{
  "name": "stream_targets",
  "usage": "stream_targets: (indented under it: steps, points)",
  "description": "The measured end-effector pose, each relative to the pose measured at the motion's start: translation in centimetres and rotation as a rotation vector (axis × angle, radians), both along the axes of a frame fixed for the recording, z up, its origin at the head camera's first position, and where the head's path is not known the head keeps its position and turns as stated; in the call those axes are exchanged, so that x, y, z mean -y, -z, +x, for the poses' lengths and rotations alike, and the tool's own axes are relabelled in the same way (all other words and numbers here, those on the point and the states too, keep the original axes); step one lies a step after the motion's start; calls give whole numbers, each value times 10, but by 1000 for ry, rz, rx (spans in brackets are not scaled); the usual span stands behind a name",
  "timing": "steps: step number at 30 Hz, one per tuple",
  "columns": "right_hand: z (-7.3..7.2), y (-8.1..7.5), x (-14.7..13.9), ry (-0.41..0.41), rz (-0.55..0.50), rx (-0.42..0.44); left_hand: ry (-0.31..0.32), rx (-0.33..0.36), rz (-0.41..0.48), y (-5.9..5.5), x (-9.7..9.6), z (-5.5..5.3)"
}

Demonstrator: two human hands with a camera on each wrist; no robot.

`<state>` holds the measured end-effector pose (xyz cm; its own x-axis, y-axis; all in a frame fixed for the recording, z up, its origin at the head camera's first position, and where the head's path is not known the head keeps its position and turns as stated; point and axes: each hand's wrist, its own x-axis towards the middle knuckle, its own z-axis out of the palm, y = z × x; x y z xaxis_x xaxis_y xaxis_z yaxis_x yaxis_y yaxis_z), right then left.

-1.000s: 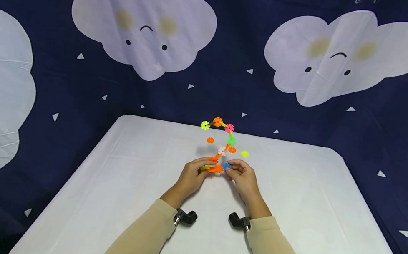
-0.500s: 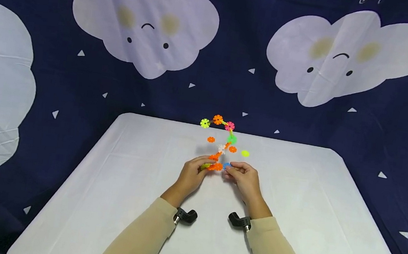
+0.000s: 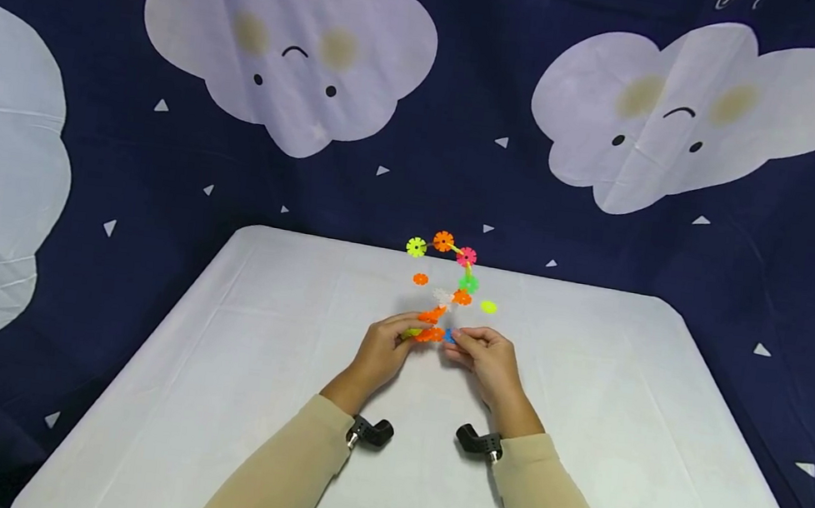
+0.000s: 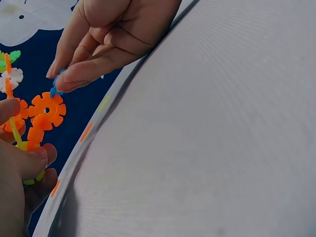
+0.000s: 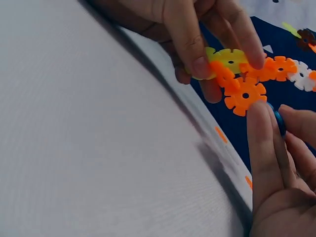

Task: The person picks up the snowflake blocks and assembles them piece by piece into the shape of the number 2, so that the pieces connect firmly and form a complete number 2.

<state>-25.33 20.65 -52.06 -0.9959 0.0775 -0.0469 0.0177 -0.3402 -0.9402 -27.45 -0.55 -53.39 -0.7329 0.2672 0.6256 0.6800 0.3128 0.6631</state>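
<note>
My left hand point(image 3: 384, 352) grips a chain of notched plastic snowflake discs near its lower end, around a yellow disc point(image 5: 230, 58). Orange discs point(image 4: 47, 109) join onto it there. From the hand the chain curves up and away through a white disc point(image 5: 302, 75), a green disc point(image 3: 469, 284) and a pink disc point(image 3: 467, 257) to a yellow-green end disc point(image 3: 417, 247). Between thumb and fingers, my right hand point(image 3: 488, 368) pinches a blue disc point(image 4: 58, 85), partly hidden by the fingertips. The blue disc's edge is right at the rim of the lowest orange disc.
Loose on the white table point(image 3: 420, 473) beyond the hands lie an orange disc point(image 3: 420, 279) and a yellow disc point(image 3: 489, 307). A dark blue cloth with clouds point(image 3: 287, 56) hangs behind the table's far edge. Each wrist wears a black camera point(image 3: 372, 432).
The chain's upper part has swung slightly to the right. My right fingers have shifted a little on the blue disc, covering more of it. The left hand has stayed nearly still.
</note>
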Motion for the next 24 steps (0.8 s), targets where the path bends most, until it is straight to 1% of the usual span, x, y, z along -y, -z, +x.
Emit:
stream_targets:
  steps: [4,6,9,12,16,20,24]
  points:
    - [1,0,-3,-69,-65,11,27,2,8,1,1,0]
    - [1,0,-5,-98,-69,4,43,6,10,0,1,0]
    - [1,-1,-6,-123,-37,-19,55,14,12,-1,3,-1]
    - [1,-2,-6,-126,20,-29,52,17,-9,-3,5,-1]
    - [1,-4,-7,-103,92,-14,68,-11,-87,-5,5,-1]
    - [2,-5,-9,-82,122,8,98,-56,-147,-5,4,-1]
    - [3,-6,-9,-77,139,12,94,-95,-163,-5,4,0]
